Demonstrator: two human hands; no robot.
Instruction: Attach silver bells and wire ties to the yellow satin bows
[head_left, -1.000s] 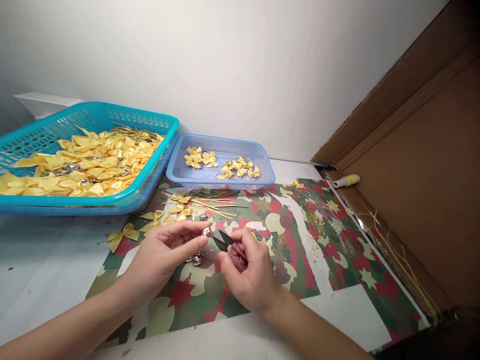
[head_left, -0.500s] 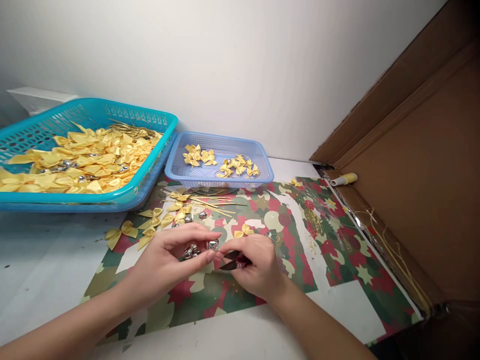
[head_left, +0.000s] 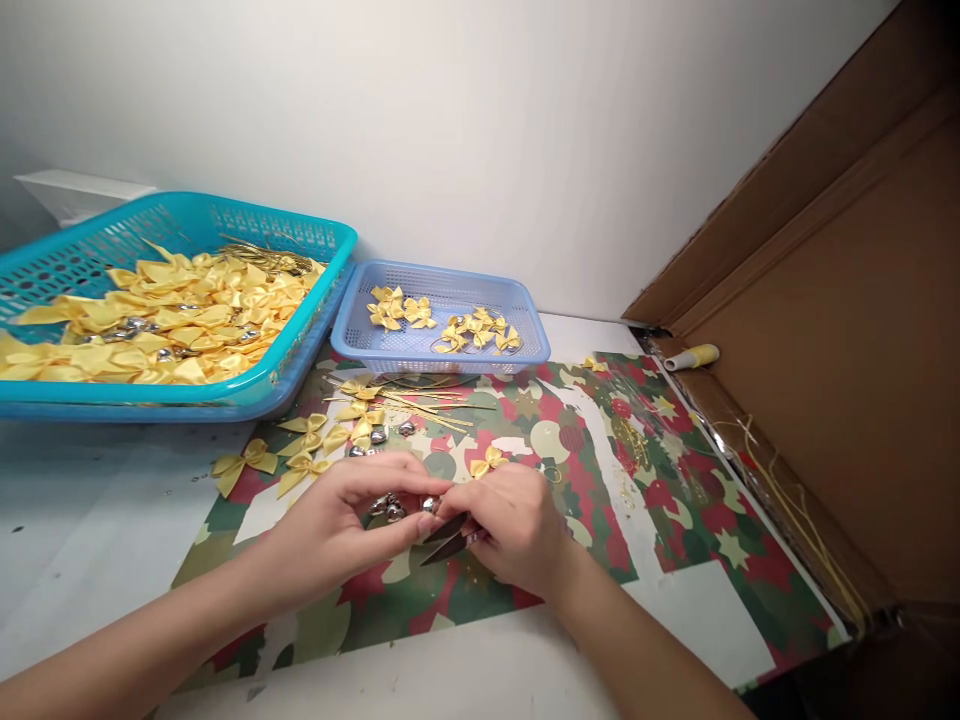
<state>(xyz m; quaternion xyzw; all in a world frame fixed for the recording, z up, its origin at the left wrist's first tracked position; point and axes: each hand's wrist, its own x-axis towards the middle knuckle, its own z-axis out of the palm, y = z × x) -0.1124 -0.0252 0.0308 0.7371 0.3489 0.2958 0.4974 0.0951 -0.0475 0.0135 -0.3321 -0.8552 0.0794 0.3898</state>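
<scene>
Between its thumb and fingers my left hand (head_left: 367,510) pinches a small silver bell (head_left: 430,504). My right hand (head_left: 517,525) is closed round scissors (head_left: 448,540), whose dark blades stick out toward the left, slightly apart. The fingertips of both hands meet beside the bell; whatever lies between them is hidden. Behind my left fingers several more silver bells (head_left: 391,508) are bunched together. A yellow ribbon bow (head_left: 489,461) lies just beyond my right hand. More loose yellow bows (head_left: 304,468) are spread past my left hand.
A turquoise basket (head_left: 300,335) heaped with yellow bows stands at the left. Beside it, a smaller blue basket (head_left: 450,362) holds several bows with gold cord. Gold cords (head_left: 427,405) lie on the patterned sheet (head_left: 405,625). Cardboard (head_left: 840,330) rises at the right.
Both hands have come closer together at the bell and sunk slightly. The scissor blades have tilted so their tips point further down and to the left.
</scene>
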